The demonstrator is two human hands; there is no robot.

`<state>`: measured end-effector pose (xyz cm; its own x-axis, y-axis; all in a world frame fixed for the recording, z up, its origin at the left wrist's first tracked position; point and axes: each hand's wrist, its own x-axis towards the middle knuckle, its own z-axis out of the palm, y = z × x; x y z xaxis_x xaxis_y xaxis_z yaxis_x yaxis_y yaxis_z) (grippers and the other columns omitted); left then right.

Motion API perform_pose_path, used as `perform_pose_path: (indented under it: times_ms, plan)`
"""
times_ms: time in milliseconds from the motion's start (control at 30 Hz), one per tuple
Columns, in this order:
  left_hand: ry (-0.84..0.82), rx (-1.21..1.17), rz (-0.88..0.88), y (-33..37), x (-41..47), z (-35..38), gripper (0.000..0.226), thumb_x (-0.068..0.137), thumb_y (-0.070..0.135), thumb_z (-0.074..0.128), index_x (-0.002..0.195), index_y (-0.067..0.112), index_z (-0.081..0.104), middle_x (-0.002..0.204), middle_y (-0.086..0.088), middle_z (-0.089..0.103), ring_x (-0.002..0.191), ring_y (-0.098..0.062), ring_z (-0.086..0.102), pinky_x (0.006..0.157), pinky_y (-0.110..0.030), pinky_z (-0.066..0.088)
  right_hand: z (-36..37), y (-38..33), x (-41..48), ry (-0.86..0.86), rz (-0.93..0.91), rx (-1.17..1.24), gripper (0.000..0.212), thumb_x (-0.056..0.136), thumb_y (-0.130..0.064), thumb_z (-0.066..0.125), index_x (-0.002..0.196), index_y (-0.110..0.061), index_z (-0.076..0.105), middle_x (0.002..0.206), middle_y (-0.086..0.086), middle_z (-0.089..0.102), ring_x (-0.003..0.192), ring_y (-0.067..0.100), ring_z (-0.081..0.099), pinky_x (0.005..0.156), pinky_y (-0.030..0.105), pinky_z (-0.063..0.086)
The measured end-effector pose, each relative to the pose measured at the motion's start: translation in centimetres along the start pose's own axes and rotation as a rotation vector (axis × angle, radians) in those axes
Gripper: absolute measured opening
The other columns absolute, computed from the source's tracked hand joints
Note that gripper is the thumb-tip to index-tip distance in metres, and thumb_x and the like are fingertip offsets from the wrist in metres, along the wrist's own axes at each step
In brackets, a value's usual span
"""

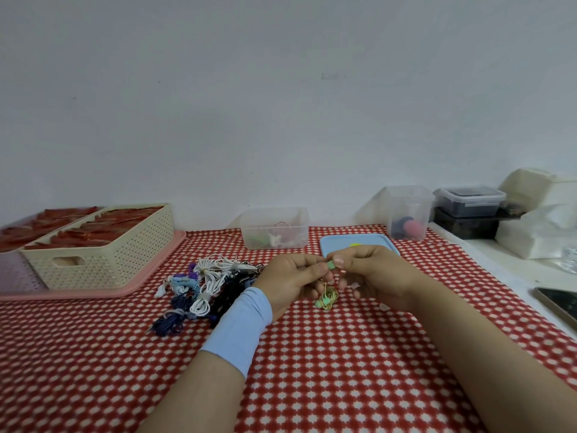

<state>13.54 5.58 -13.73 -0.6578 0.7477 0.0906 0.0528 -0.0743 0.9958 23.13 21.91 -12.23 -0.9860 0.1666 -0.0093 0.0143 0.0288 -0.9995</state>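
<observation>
My left hand [288, 281] and my right hand [371, 273] meet above the middle of the red-and-white cloth. Together their fingertips pinch a small green earbud piece [330, 264]. From it a yellowish cable hangs down into a small coiled bundle with green earbuds [326, 299] just above the cloth. A light blue wristband covers my left wrist. Left of my left hand lies a pile of tied earphone bundles [206, 285] in white, blue and dark colours.
A cream perforated basket [103, 264] with red items stands on a pink tray [150, 276] at the left. Behind the hands are a clear tub [274, 228], a blue lid [343, 242], a clear box [407, 214] and dark containers [468, 210]. A phone [559, 303] lies right.
</observation>
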Motion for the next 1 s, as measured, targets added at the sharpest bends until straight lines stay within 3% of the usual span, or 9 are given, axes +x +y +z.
perform_pose_path:
  times_ms: [200,600,700,800,1000]
  plan:
    - [0.002,-0.068,-0.002,-0.14,0.06,-0.07,0.012,0.095,0.005,0.058,0.095,0.007,0.07,0.073,-0.002,0.069,0.054,-0.008,0.058,0.05,-0.018,0.048,0.11,-0.09,-0.02,-0.01,-0.01,0.009,0.032,0.076,-0.031,0.073,0.1,-0.011,0.078,0.089,0.008,0.075,0.069,0.012,0.066,0.052,0.021,0.046]
    - [0.004,-0.074,0.008,0.0,0.14,0.01,0.013,0.095,0.004,0.058,0.099,0.006,0.07,0.071,-0.002,0.069,0.055,-0.008,0.058,0.053,-0.018,0.049,0.23,-0.24,0.0,-0.045,0.033,0.086,0.019,0.077,-0.026,0.073,0.092,-0.018,0.08,0.09,0.007,0.075,0.07,0.013,0.066,0.049,0.02,0.045]
    - [-0.002,-0.048,0.008,0.01,0.02,0.06,0.014,0.094,0.001,0.058,0.097,0.006,0.071,0.071,-0.003,0.07,0.055,-0.008,0.059,0.053,-0.017,0.05,0.18,-0.18,0.09,-0.039,0.053,0.051,0.01,0.085,-0.02,0.07,0.087,-0.019,0.079,0.083,0.005,0.074,0.065,0.011,0.065,0.048,0.02,0.043]
    - [0.002,-0.051,0.001,-0.1,0.08,-0.07,0.013,0.094,0.001,0.058,0.096,0.006,0.07,0.072,-0.004,0.07,0.055,-0.009,0.059,0.054,-0.018,0.051,0.2,0.0,0.29,-0.007,0.042,0.014,0.011,0.088,-0.017,0.07,0.095,-0.016,0.078,0.086,0.007,0.075,0.065,0.012,0.065,0.05,0.021,0.043]
    - [0.072,-0.089,0.011,0.16,0.5,-0.6,0.012,0.094,0.006,0.061,0.103,0.005,0.069,0.081,-0.004,0.07,0.066,-0.012,0.063,0.055,-0.022,0.051,0.01,-0.07,0.37,0.14,-0.061,-0.215,0.018,0.096,-0.031,0.065,0.108,-0.023,0.076,0.101,-0.003,0.076,0.068,0.013,0.065,0.052,0.021,0.043]
